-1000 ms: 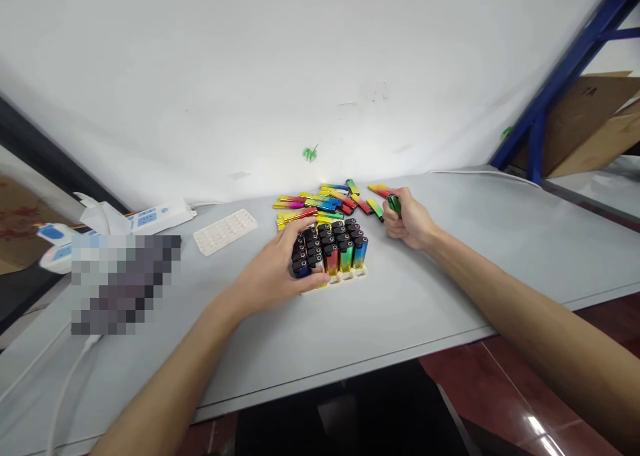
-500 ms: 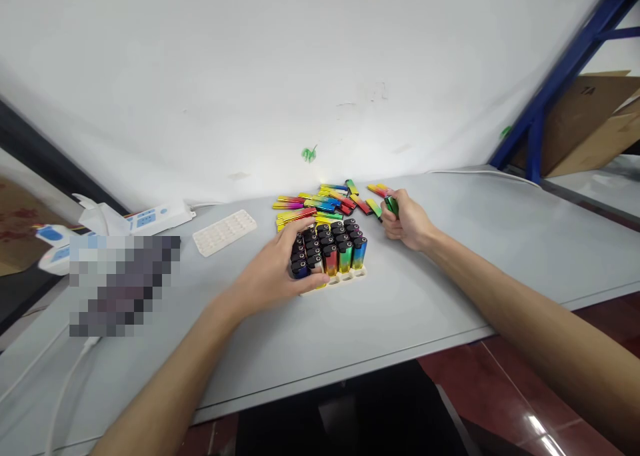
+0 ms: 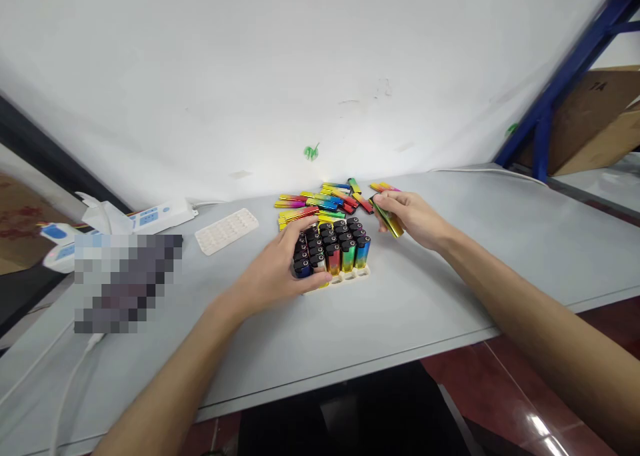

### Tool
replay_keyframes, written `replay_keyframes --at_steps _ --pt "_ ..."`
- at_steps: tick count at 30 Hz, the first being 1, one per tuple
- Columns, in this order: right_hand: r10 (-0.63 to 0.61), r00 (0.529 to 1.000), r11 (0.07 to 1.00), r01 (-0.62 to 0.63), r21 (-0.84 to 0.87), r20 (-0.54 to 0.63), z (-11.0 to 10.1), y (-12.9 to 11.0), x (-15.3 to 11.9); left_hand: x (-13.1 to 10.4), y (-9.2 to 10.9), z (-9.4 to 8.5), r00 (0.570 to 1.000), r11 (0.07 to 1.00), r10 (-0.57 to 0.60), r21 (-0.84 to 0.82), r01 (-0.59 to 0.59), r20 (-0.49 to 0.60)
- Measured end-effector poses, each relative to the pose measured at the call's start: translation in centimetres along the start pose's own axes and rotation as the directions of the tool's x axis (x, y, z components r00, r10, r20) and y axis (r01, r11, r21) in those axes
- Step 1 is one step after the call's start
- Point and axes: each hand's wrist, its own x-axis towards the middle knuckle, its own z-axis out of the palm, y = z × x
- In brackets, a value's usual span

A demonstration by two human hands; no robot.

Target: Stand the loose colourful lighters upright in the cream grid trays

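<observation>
Upright lighters (image 3: 349, 256) with black tops stand in close rows in a white rack (image 3: 345, 283), set around the middle of the desk (image 3: 325, 343), well back from its front edge; open holes show along the rack's nearest row, toward the right. Nearer, at the desk's left, a white cable (image 3: 67, 389) runs to a pixelated dark object (image 3: 133, 276) whose details are hidden. The left hand (image 3: 270, 273) curves around the left end of the upright group, thumb along the front and fingers reaching to the back; I cannot tell whether it presses or merely rests there. The right hand (image 3: 415, 219), just beyond the rack's right end, grasps a green-and-gold lighter (image 3: 389, 217) between thumb and fingers; this is tilted, its dark end toward the back left and its gold end toward the front right. Left of the rack and apart from it lies a white dimpled tray (image 3: 227, 231), slanted; white power strips (image 3: 150, 219) lie past it, toward the desk's back left corner. Behind the rack, near the back edge, loose lighters (image 3: 325, 201) lie overlapping in a rainbow heap; a second white cable (image 3: 495, 170) follows the back right edge; a white wall (image 3: 250, 76) rises behind, bearing a green mark (image 3: 311, 152).
</observation>
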Motion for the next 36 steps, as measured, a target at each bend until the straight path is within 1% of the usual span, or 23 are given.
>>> replay_keyframes --at_steps 2,4,7,9,12,14,15,18,20,21,23,25,28,30,31,32,33,35,36 --pt "-0.056 0.998 0.998 0.057 -0.01 0.019 -0.3 -0.3 -0.3 0.0 0.0 0.0 1.0 1.0 0.006 0.003 -0.006 0.0" --pt "-0.104 0.994 0.994 0.103 0.024 0.02 -0.6 -0.7 -0.5 -0.1 0.1 0.0 1.0 1.0 0.008 0.007 -0.008 -0.003" --pt "-0.132 0.991 0.989 0.13 0.077 0.022 -0.8 -1.4 -1.0 -0.1 0.3 0.0 1.0 1.0 0.006 0.001 -0.006 -0.016" --pt "-0.179 0.984 0.981 0.176 0.083 0.024 -0.5 -2.1 -1.6 0.0 0.4 0.1 1.0 1.0 -0.005 -0.011 0.005 -0.023" --pt "-0.305 0.952 0.952 0.304 0.005 0.013 0.8 -3.0 -2.6 0.0 0.4 0.2 0.999 0.999 -0.015 -0.029 0.014 -0.029" --pt "-0.417 0.909 0.902 0.417 -0.107 0.03 2.0 -3.2 -3.4 0.0 0.3 0.2 0.999 1.0 -0.009 -0.03 0.008 -0.033" --pt "-0.484 0.873 0.856 0.485 -0.178 0.053 2.7 -3.2 -3.7 0.0 0.3 0.2 0.999 1.0 -0.005 -0.027 0.004 -0.036" --pt "-0.644 0.746 0.656 0.653 -0.378 0.172 4.6 -2.6 -4.3 0.0 0.3 0.2 0.999 1.0 0.017 -0.016 -0.018 -0.048" --pt "-0.698 0.672 0.519 0.712 -0.472 0.247 5.4 -1.9 -4.4 -0.1 0.3 0.2 0.997 0.999 0.04 -0.007 -0.041 -0.058" --pt "-0.714 0.648 0.462 0.722 -0.515 0.267 5.6 -1.7 -4.4 -0.1 0.3 0.1 0.997 0.999 0.054 0.0 -0.055 -0.062" --pt "-0.732 0.622 0.378 0.711 -0.592 0.279 5.9 -1.3 -4.3 -0.1 0.3 0.1 0.994 0.996 0.086 0.016 -0.085 -0.07" --pt "-0.734 0.618 0.333 0.688 -0.645 0.28 5.9 -1.4 -4.4 0.0 0.2 0.2 0.989 0.992 0.124 0.035 -0.122 -0.078" --pt "-0.741 0.608 0.309 0.686 -0.659 0.285 5.8 -1.7 -4.4 0.0 0.1 0.5 0.979 0.984 0.17 0.079 -0.162 -0.115" --pt "-0.767 0.6 0.328 0.673 -0.663 0.23 5.4 -1.7 -4.0 0.1 0.0 0.6 0.976 0.981 0.173 0.116 -0.158 -0.132" --pt "-0.774 0.608 0.352 0.645 -0.678 0.177 4.9 -1.6 -3.6 0.1 0.0 0.7 0.976 0.98 0.166 0.132 -0.148 -0.139" --pt "-0.771 0.626 0.383 0.599 -0.703 0.113 4.4 -1.4 -3.1 0.1 0.0 0.7 0.977 0.98 0.157 0.144 -0.137 -0.143" --pt "-0.749 0.662 0.424 0.523 -0.739 0.039 3.7 -1.1 -2.6 0.1 0.0 0.7 0.978 0.98 0.149 0.152 -0.127 -0.145" --pt "-0.646 0.754 0.488 0.29 -0.823 -0.117 1.9 -0.2 -1.3 0.1 0.1 0.6 0.979 0.981 0.137 0.157 -0.113 -0.151" --pt "-0.566 0.802 0.498 0.149 -0.854 -0.191 1.0 0.4 -0.8 0.1 0.2 0.6 0.979 0.981 0.136 0.159 -0.112 -0.151"
